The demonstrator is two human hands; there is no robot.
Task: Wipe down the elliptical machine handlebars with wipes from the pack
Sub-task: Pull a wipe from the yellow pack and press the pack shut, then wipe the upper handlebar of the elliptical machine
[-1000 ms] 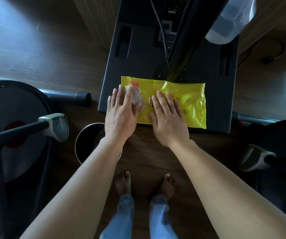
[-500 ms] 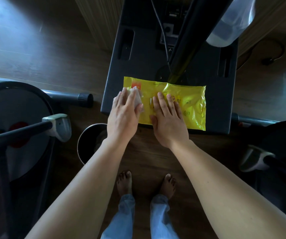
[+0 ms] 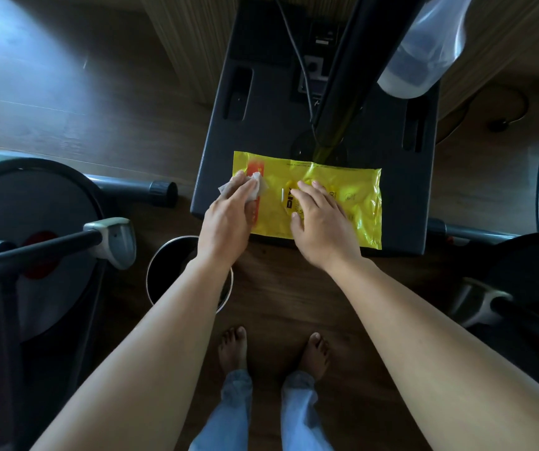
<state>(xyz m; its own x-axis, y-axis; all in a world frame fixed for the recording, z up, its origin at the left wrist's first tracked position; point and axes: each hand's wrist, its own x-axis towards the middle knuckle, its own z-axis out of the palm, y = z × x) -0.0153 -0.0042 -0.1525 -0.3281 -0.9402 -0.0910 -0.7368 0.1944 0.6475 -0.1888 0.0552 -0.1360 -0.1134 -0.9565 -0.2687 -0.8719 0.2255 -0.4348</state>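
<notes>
A yellow wipes pack (image 3: 352,203) lies flat on the dark grey platform (image 3: 271,125) of a machine. My left hand (image 3: 229,219) is at the pack's left end and holds a crumpled white wipe (image 3: 258,187) under its fingers. My right hand (image 3: 323,226) presses on the middle of the pack with relaxed, spread fingers. A grey-capped elliptical handlebar (image 3: 112,236) juts in from the left, and another handlebar (image 3: 476,301) shows at the right.
A black upright post (image 3: 352,70) rises from the platform behind the pack, with a translucent bottle (image 3: 424,43) beside it. A round dark bin (image 3: 167,271) stands on the wood floor under my left forearm. Dark flywheel covers flank both sides.
The wipe, held up between my left fingers a second ago, now sits lower against the pack's left end. My right hand has stayed on the pack.
</notes>
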